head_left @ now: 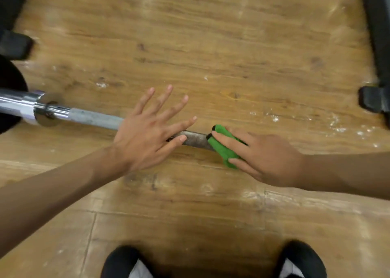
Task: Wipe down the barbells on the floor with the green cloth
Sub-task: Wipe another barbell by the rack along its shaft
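Note:
A steel barbell [95,118] lies across the wooden floor, running from the chrome sleeve at the left edge toward the right. My left hand [147,128] is spread flat over the bar's middle, fingers straight and fanned. A short bare stretch of the bar shows between my hands. My right hand [261,155] grips the folded green cloth [223,145] around the bar, with fingers over the top and thumb below. The bar to the right of the cloth is hidden under my right hand and arm.
A black weight plate [8,92] sits on the sleeve at the left edge. Black rack feet stand at the upper left [14,43] and at the right [373,98]. My two black shoes [124,263] are at the bottom. White dust specks dot the floor.

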`<state>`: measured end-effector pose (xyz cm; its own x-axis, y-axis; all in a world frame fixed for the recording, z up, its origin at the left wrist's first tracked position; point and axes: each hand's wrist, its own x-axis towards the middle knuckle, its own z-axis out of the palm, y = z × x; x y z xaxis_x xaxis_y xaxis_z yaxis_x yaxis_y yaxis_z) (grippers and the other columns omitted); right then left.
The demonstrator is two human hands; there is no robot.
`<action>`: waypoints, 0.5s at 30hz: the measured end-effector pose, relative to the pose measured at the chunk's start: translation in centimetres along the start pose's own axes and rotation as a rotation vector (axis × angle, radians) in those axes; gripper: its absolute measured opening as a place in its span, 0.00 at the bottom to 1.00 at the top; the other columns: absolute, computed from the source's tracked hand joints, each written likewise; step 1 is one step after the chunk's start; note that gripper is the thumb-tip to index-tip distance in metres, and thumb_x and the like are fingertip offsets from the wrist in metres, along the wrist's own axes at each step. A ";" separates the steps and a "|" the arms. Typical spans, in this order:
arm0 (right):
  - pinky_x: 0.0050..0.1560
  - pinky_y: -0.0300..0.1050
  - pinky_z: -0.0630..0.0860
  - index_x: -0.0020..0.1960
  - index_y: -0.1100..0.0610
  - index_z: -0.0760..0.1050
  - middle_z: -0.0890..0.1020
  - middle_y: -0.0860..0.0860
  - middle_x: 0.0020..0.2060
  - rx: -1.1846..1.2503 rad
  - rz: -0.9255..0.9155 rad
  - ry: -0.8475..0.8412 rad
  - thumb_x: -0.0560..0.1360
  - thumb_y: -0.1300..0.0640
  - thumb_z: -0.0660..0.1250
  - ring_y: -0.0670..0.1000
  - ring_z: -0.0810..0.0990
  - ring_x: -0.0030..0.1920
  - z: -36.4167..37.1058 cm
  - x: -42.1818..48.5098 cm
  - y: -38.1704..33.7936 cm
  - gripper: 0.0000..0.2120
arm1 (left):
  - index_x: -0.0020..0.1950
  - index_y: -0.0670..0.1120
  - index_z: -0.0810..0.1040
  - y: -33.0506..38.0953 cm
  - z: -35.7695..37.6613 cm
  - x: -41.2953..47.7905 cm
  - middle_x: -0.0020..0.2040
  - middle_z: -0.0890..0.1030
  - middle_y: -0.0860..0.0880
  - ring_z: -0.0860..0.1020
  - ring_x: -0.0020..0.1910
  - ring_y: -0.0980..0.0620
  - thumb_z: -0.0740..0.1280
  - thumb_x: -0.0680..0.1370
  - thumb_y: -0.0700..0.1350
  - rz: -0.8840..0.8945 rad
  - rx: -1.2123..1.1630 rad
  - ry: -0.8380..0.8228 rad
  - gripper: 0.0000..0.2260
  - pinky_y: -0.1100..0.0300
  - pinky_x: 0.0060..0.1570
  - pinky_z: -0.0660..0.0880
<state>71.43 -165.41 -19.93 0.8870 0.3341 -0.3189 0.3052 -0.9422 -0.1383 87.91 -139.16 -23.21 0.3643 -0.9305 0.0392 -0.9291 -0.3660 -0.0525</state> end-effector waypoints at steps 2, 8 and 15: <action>0.46 0.51 0.79 0.82 0.40 0.44 0.70 0.45 0.73 0.134 0.150 -0.022 0.83 0.36 0.37 0.53 0.81 0.56 0.0 -0.1 -0.9 0.28 | 0.79 0.56 0.71 0.4 -0.1 -0.5 0.83 0.63 0.46 0.53 0.84 0.36 0.48 0.87 0.60 -0.007 0.013 0.000 0.25 0.36 0.81 0.51; 0.56 0.60 0.76 0.80 0.55 0.63 0.72 0.61 0.72 0.028 0.272 0.066 0.84 0.38 0.46 0.63 0.76 0.60 2.4 -2.5 -6.6 0.32 | 0.79 0.54 0.71 2.3 0.4 -2.6 0.82 0.65 0.46 0.57 0.83 0.39 0.52 0.87 0.61 -0.050 0.022 0.079 0.24 0.36 0.80 0.55; 0.45 0.51 0.71 0.63 0.45 0.69 0.79 0.48 0.52 0.327 0.446 0.130 0.83 0.35 0.36 0.55 0.80 0.49 0.9 -0.9 -7.8 0.28 | 0.78 0.49 0.73 3.5 1.5 -4.6 0.79 0.70 0.46 0.65 0.80 0.40 0.56 0.86 0.59 -0.013 0.051 0.258 0.25 0.40 0.76 0.65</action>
<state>67.94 -158.33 -19.38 0.9470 -0.1200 -0.2981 -0.2140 -0.9276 -0.3061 83.10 -136.19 -25.08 0.3419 -0.8928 0.2931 -0.9177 -0.3844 -0.1006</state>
